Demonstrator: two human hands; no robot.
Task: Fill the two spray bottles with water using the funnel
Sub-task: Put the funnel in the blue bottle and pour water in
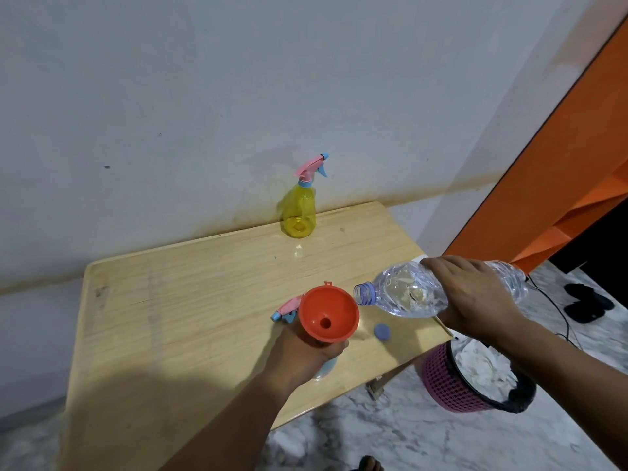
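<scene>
An orange funnel (328, 314) stands in the neck of a pale blue spray bottle (327, 366) on the wooden table (176, 300). My left hand (306, 355) grips that bottle just under the funnel and hides most of it. My right hand (472, 297) holds a clear water bottle (407, 290) tilted on its side, its open mouth at the funnel's right rim. A pink and blue spray head (284, 309) lies behind the funnel. A yellow spray bottle (299, 212) with its pink spray head on stands at the table's far edge by the wall.
A blue bottle cap (383, 331) lies on the table right of the funnel. A pink waste basket (475, 379) with a black liner stands on the marble floor by the table's right corner. An orange cabinet (557, 185) rises at the right.
</scene>
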